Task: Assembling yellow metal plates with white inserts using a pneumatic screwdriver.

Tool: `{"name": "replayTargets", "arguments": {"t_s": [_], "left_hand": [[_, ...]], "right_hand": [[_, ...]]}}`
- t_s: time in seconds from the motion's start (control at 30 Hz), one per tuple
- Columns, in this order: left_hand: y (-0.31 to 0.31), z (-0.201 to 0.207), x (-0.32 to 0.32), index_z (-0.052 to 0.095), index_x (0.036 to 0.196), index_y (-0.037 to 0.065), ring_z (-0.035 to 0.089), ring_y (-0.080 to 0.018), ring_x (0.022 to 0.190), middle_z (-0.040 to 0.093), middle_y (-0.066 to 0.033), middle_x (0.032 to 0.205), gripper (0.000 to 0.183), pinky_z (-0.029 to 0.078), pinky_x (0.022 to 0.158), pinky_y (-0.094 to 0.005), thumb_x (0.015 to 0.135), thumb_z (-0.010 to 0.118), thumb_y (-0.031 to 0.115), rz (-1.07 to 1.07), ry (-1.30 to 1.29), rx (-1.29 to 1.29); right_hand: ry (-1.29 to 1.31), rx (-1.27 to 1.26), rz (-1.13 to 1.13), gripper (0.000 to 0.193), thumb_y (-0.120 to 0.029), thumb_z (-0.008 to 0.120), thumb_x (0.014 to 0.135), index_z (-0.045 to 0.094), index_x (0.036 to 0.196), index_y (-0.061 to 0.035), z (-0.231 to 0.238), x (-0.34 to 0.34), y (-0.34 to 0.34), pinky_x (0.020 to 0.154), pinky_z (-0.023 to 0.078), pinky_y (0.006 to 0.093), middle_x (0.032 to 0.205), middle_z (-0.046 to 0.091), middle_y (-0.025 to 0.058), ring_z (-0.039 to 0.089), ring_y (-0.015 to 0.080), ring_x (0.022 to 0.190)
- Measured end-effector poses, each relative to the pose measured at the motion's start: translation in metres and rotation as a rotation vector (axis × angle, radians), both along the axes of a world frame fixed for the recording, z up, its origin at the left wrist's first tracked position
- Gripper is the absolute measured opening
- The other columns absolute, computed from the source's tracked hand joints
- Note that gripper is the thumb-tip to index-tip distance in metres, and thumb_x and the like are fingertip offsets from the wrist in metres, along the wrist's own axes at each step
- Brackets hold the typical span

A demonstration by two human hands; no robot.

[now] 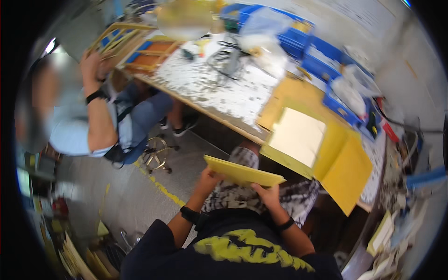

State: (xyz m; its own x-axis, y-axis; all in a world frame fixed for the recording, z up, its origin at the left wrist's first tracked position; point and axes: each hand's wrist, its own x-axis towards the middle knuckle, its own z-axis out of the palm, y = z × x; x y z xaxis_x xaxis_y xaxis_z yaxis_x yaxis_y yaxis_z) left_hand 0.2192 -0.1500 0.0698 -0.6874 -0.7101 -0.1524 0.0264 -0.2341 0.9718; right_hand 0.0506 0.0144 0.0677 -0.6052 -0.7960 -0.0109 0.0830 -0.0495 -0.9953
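Note:
Across my lap I hold a thin, flat yellow folder (pixel 242 171), tilted so its long edge faces up; what is inside it, if anything, is hidden. My left hand (pixel 211 179) grips its left end, fingers partly behind it. At the lower right end, my right hand (pixel 267 192) pinches it with the thumb on the near side. Just beyond my right hand, a white rectangular sheet or pad (pixel 298 136) lies on yellow-green card at the table edge. Beside it, a bright yellow card sheet (pixel 347 175) overhangs the table's front edge.
Blue bins (pixel 322 58) with plastic bags line the wall. A dark cable (pixel 228 58) lies on the worn white table (pixel 219 95). At left, a seated co-worker (pixel 112 126) handles a wooden frame (pixel 149 57). A wheeled stool base (pixel 157 154) stands on the floor.

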Motion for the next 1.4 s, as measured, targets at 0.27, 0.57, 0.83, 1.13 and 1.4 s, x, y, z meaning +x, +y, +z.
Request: {"name": "replayTargets", "arguments": {"t_s": [0.27, 0.57, 0.83, 1.13, 1.4], "left_hand": [[0.016, 0.01, -0.019, 0.058, 0.104, 0.0, 0.056, -0.0095, 0.082, 0.063, -0.0049, 0.089, 0.035, 0.046, 0.072, -0.0275, 0.076, 0.071, 0.018, -0.022, 0.074, -0.179], [0.018, 0.048, 0.031, 0.02, 0.14, 0.007, 0.046, -0.0196, 0.116, 0.047, -0.0086, 0.125, 0.081, 0.038, 0.096, -0.0342, 0.077, 0.071, 0.013, -0.222, 0.255, 0.124], [0.05, 0.033, -0.044, 0.043, 0.125, 0.008, 0.051, -0.0214, 0.109, 0.051, -0.0072, 0.122, 0.04, 0.04, 0.093, -0.0396, 0.087, 0.056, 0.015, -0.289, 0.748, 0.635], [-0.021, 0.09, -0.069, 0.035, 0.131, 0.002, 0.045, -0.0314, 0.117, 0.045, -0.0147, 0.129, 0.045, 0.038, 0.098, -0.0451, 0.093, 0.041, 0.027, 0.232, 0.448, 0.524], [-0.067, 0.039, -0.11, 0.04, 0.126, 0.001, 0.051, -0.0274, 0.11, 0.05, -0.012, 0.123, 0.04, 0.043, 0.092, -0.0417, 0.094, 0.042, 0.024, 0.334, 0.447, 0.45]], "right_hand": [[-0.061, -0.071, -0.108, 0.028, -0.001, 0.069, 0.072, 0.059, 0.098, 0.0055, 0.002, -0.011, 0.016, 0.078, 0.047, 0.0296, 0.092, 0.062, 0.0094, 0.059, 0.0172, 0.082], [-0.25, -0.228, -0.066, 0.051, -0.014, 0.072, 0.075, 0.047, 0.117, 0.0031, 0.068, 0.004, 0.013, 0.086, 0.043, 0.0336, 0.107, 0.056, 0.0108, 0.055, 0.0207, 0.095], [-0.417, -0.332, -0.299, 0.043, -0.01, 0.068, 0.078, 0.05, 0.116, 0.0012, 0.12, 0.011, -0.005, 0.087, 0.042, 0.0322, 0.109, 0.057, 0.0087, 0.054, 0.0192, 0.1], [-0.227, -0.196, -0.135, 0.028, -0.005, 0.055, 0.088, 0.05, 0.115, 0.0007, 0.117, 0.006, 0.007, 0.08, 0.044, 0.0249, 0.096, 0.059, 0.0031, 0.056, 0.0133, 0.09], [-0.197, 0.018, -0.14, 0.014, -0.004, 0.055, 0.087, 0.06, 0.099, 0.0007, 0.073, 0.007, 0.086, 0.071, 0.046, 0.0212, 0.085, 0.062, 0.0036, 0.058, 0.0082, 0.077]]}}
